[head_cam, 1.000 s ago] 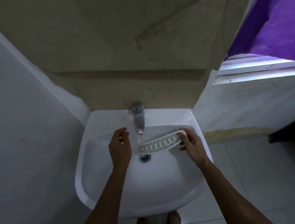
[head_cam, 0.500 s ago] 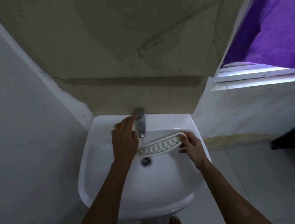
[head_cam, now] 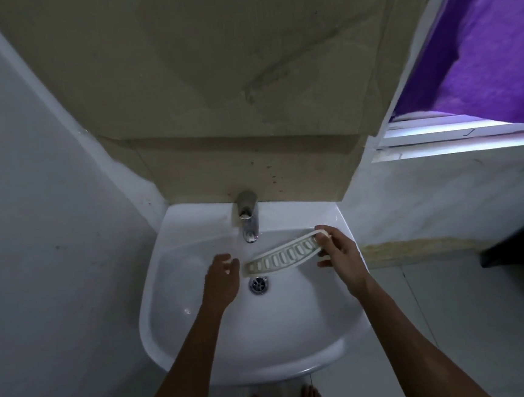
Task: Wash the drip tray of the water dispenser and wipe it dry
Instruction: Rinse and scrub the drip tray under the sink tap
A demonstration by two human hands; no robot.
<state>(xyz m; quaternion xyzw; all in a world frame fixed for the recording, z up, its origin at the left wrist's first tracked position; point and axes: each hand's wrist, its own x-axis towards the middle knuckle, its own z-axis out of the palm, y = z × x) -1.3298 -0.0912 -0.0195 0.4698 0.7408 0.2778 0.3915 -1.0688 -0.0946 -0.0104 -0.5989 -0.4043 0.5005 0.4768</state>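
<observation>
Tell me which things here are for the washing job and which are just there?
For the job:
drip tray, held by the right hand
tap
sink
left hand, empty

Just there:
purple curtain
window sill

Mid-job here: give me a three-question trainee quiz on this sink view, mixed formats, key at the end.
1. True or false: the right hand holds the drip tray by one end, over the sink.
2. Multiple choice: the left hand is (A) on the tap, (B) free, beside the tray's near end, (C) covering the drain.
3. Fill in: the drain lies just ____ the tray's left end in the picture.

Key: 1 true; 2 B, clear of the tap; 3 below.
</observation>
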